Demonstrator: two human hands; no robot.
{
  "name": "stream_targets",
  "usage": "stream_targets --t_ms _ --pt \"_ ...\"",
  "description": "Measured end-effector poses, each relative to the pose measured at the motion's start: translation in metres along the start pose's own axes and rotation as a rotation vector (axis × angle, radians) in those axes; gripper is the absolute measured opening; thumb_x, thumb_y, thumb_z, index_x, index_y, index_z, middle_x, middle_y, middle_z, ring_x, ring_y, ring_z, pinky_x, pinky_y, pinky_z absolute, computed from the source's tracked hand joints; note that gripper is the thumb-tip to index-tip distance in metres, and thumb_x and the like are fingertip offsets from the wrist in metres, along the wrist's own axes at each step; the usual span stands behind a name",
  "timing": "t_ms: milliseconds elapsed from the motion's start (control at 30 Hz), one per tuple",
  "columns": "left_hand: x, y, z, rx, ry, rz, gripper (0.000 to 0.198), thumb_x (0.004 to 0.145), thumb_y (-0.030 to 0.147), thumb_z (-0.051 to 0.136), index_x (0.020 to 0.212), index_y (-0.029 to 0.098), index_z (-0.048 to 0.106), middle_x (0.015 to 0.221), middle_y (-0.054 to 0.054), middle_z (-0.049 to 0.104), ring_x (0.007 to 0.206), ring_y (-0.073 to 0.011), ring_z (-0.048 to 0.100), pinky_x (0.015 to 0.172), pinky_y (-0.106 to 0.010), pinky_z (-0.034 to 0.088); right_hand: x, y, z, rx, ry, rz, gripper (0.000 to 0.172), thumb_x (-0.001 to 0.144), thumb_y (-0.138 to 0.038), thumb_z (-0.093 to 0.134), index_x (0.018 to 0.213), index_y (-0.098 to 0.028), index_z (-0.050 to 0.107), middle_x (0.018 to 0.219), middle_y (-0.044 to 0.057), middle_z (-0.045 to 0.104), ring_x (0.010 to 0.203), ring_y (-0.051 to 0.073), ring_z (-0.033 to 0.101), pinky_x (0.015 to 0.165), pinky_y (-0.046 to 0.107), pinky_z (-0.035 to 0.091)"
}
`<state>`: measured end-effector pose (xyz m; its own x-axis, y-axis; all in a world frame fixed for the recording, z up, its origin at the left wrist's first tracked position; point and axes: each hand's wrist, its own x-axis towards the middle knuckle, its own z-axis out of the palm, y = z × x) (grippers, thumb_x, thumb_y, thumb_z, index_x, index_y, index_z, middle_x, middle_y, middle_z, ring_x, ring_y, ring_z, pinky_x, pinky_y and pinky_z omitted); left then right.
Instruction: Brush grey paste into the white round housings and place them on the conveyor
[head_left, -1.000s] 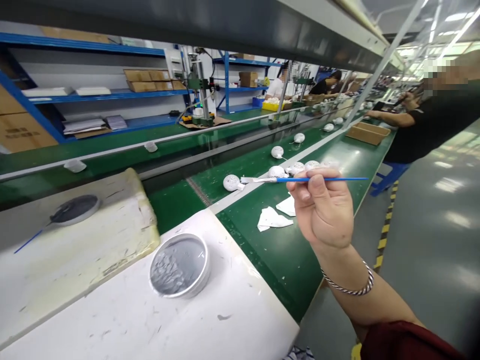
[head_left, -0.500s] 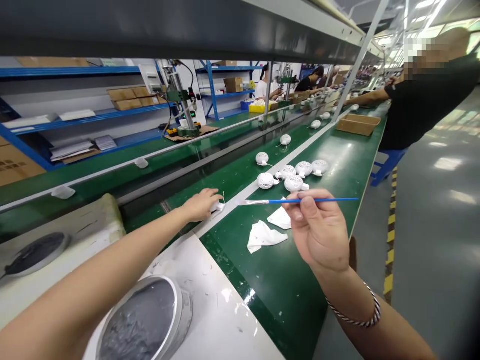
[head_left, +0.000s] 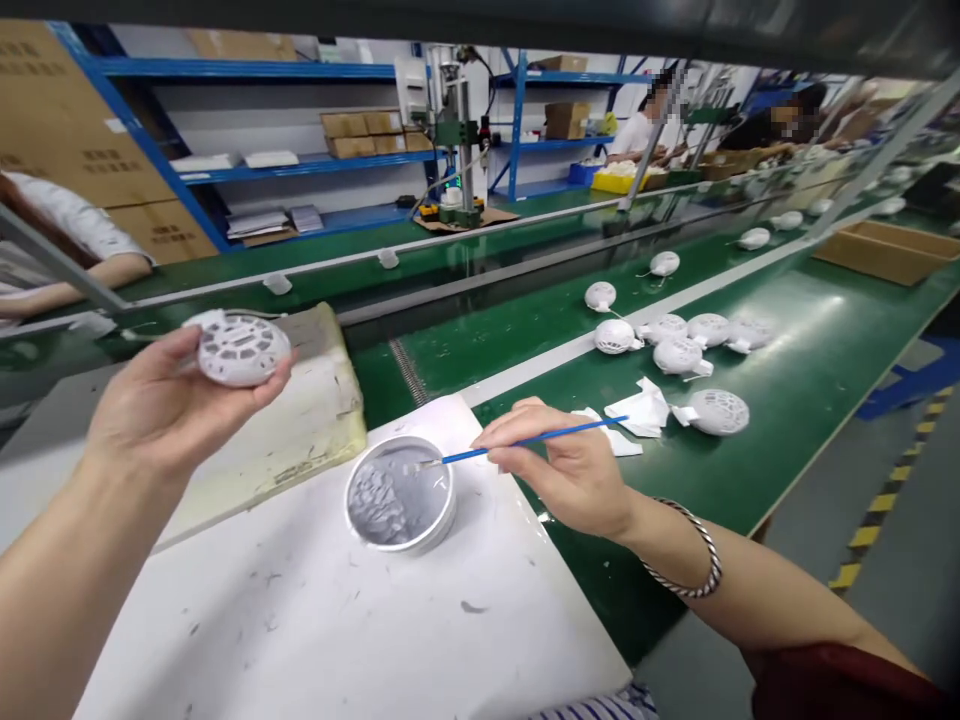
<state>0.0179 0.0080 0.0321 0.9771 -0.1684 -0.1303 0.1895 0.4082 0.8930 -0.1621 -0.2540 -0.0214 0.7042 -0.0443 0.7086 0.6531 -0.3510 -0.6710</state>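
My left hand (head_left: 161,405) is raised at the left, its fingers and thumb around a round white openwork casing (head_left: 244,350) with slots in its face. A slim paintbrush (head_left: 536,437) with a blue handle is pinched in my right hand (head_left: 581,480). Its bristle end points left, at the grey paste (head_left: 386,500) in a round white tub (head_left: 450,515); whether it touches the paste I cannot tell. The tub stands on a white board (head_left: 300,620) specked with grey.
Several white casings (head_left: 679,355) lie on the green bench to the right, near crumpled white cloths (head_left: 641,408). A cardboard tray (head_left: 885,250) sits farther right. Left of the tub is a foam-edged board (head_left: 330,400). Co-workers sit across the line, and a metal beam (head_left: 480,30) spans overhead.
My left hand has come up from the bench's white strip with the casing in it. My right hand has brought the paintbrush left and down to the tub. The view has turned left.
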Motion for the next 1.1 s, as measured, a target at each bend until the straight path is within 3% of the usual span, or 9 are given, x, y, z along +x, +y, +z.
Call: stream_targets --t_ms 100,200,400,500,600,700,900,1100 --pt "-0.025 -0.010 -0.029 -0.067 0.166 -0.123 0.040 0.074 0.001 0.059 0.113 0.011 0.055 0.126 -0.014 0.057 0.114 -0.0290 0.057 0.072 -0.027 0.059 0.006 0.002 0.020 -0.118 -0.077 -0.137 0.008 0.085 -0.016 0.064 0.092 -0.020 0.066 0.083 0.002 0.074 0.077 0.015 0.070 0.073 0.033 0.047" --pt "-0.040 -0.021 -0.041 -0.052 0.212 -0.138 0.047 0.066 -0.009 0.057 0.107 0.013 0.057 0.123 -0.013 0.058 0.106 -0.0289 0.061 0.066 -0.030 0.060 0.010 0.006 0.035 -0.192 -0.117 -0.198 0.006 0.088 -0.019 0.062 0.092 -0.023 0.064 0.084 0.000 0.074 0.076 0.015 0.070 0.072 0.033 0.045" --pt "-0.052 -0.029 -0.049 -0.114 0.124 -0.151 0.033 0.068 0.008 0.071 0.098 0.016 0.059 0.118 -0.010 0.061 0.099 -0.0362 0.063 0.058 -0.039 0.059 0.012 0.011 0.046 -0.262 -0.162 -0.185 0.006 0.089 -0.021 0.061 0.092 -0.024 0.064 0.086 -0.001 0.074 0.076 0.014 0.070 0.073 0.033 0.043" --pt "-0.055 -0.032 -0.048 -0.141 0.119 -0.138 0.035 0.072 0.024 0.074 0.105 0.020 0.060 0.119 -0.009 0.062 0.096 -0.0366 0.064 0.057 -0.043 0.059 0.011 0.012 0.048 -0.242 -0.171 -0.149 0.009 0.088 -0.019 0.061 0.092 -0.025 0.065 0.085 -0.001 0.074 0.076 0.014 0.069 0.075 0.034 0.044" --pt "-0.057 -0.034 -0.046 -0.134 0.174 -0.155 0.037 0.075 0.037 0.072 0.108 0.025 0.061 0.118 -0.004 0.064 0.096 -0.0339 0.065 0.057 -0.040 0.059 0.010 0.012 0.050 -0.207 -0.154 -0.107 0.009 0.087 -0.017 0.061 0.090 -0.023 0.067 0.083 0.000 0.073 0.076 0.014 0.068 0.074 0.033 0.047" --pt "-0.059 -0.035 -0.043 -0.110 0.236 -0.185 0.035 0.076 0.043 0.069 0.106 0.027 0.062 0.116 -0.001 0.066 0.095 -0.0324 0.066 0.056 -0.037 0.058 0.010 0.012 0.052 -0.136 -0.125 -0.009 0.008 0.086 -0.018 0.062 0.082 -0.021 0.069 0.081 0.002 0.073 0.074 0.014 0.067 0.070 0.031 0.052" --pt "-0.068 -0.031 -0.040 -0.113 0.211 -0.193 0.029 0.083 0.033 0.062 0.109 0.020 0.063 0.119 -0.007 0.065 0.091 -0.0328 0.067 0.055 -0.039 0.060 0.008 0.018 0.048 0.161 0.046 0.329 0.011 0.080 -0.028 0.069 0.079 -0.017 0.070 0.081 0.004 0.070 0.059 0.009 0.061 0.055 0.023 0.053" --pt "-0.075 -0.030 -0.037 -0.097 0.221 -0.210 0.030 0.085 0.034 0.058 0.111 0.018 0.062 0.125 -0.011 0.062 0.093 -0.0348 0.066 0.054 -0.039 0.060 0.008 0.025 0.040 0.432 0.205 0.519 0.013 0.077 -0.031 0.074 0.080 -0.020 0.069 0.081 0.001 0.071 0.057 0.004 0.055 0.061 0.018 0.049"
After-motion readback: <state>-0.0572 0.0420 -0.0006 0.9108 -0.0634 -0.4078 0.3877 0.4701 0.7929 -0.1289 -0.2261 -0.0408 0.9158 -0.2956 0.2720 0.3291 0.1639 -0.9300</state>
